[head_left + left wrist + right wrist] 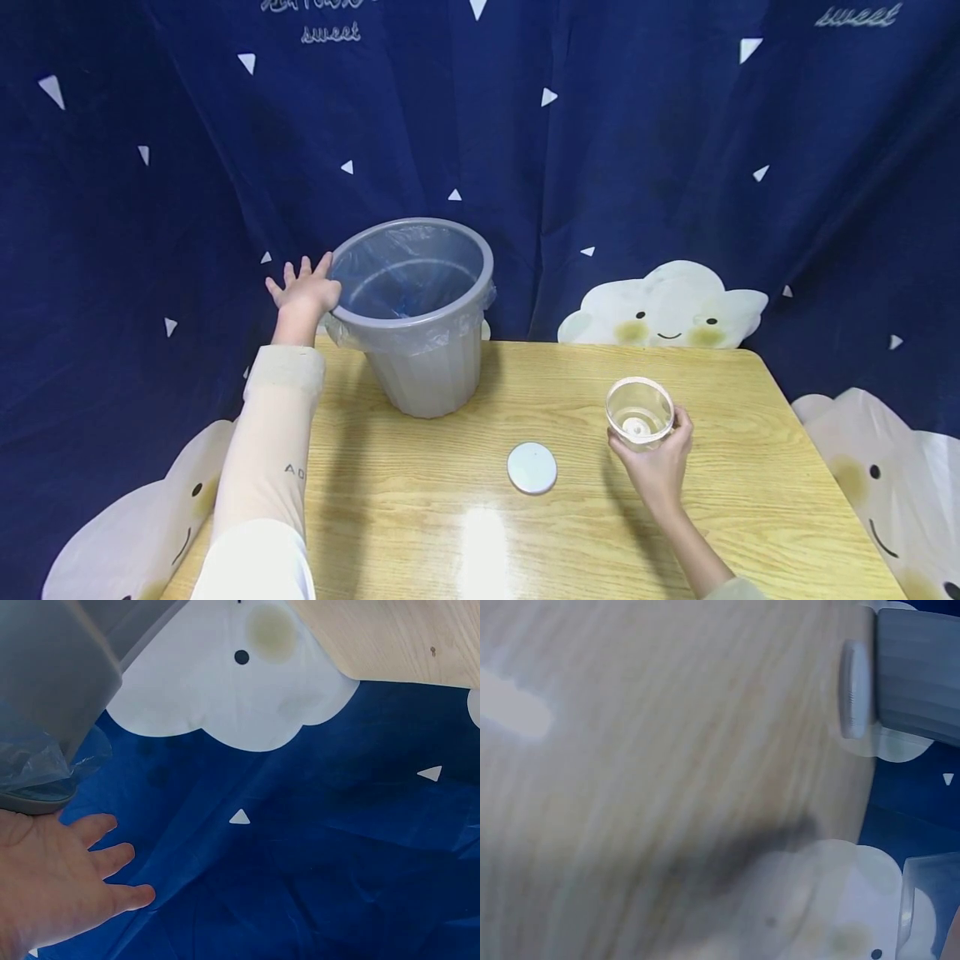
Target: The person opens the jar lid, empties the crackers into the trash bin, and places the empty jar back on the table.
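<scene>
A grey trash bin (427,367) lined with a clear plastic bag (352,333) stands at the table's back left. My left hand (303,293) is at the left side of its rim, fingers spread and pointing away. From the left wrist view, that hand (60,877) touches the rim, with the thumb hidden. My right hand (660,462) grips a clear plastic cup (626,412) by its lower side, above the right part of the table. The cup's mouth faces up, and nothing shows inside. Between bin and cup lies a round white lid (532,468).
The wooden table (420,517) has a bright light reflection near its front. A dark blue curtain (637,167) with white triangles and smiling clouds hangs behind and around the table.
</scene>
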The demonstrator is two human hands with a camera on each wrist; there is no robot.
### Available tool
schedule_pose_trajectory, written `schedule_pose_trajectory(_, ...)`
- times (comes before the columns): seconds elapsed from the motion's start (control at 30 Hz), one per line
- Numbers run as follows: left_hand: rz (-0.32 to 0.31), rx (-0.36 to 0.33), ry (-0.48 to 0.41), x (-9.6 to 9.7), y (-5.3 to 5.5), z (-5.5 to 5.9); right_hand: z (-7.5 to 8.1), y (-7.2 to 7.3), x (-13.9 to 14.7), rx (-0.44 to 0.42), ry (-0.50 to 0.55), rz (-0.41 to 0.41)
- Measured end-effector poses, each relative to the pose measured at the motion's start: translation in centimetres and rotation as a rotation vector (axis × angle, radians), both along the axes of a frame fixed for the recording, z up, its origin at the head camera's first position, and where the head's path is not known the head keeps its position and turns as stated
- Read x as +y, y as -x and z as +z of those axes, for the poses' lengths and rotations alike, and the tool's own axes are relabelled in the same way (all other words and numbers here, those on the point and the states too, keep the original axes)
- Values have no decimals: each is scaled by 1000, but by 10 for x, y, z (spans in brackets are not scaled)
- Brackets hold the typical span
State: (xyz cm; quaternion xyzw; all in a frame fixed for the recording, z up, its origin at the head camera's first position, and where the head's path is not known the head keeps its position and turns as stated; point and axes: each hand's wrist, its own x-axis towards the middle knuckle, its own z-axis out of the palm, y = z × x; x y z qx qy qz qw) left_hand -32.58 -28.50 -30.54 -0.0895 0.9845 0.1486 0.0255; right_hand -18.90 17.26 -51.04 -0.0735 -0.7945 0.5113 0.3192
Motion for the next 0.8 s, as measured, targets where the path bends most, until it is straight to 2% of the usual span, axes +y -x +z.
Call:
schedule_pose_trajectory(0.47,1,-9,4,0,1,0,-27,-8,6,-65,17,-5)
schedule_pose_trajectory(0.8,6,-12,4,0,0,1,-38,-11,9,-79,67,44)
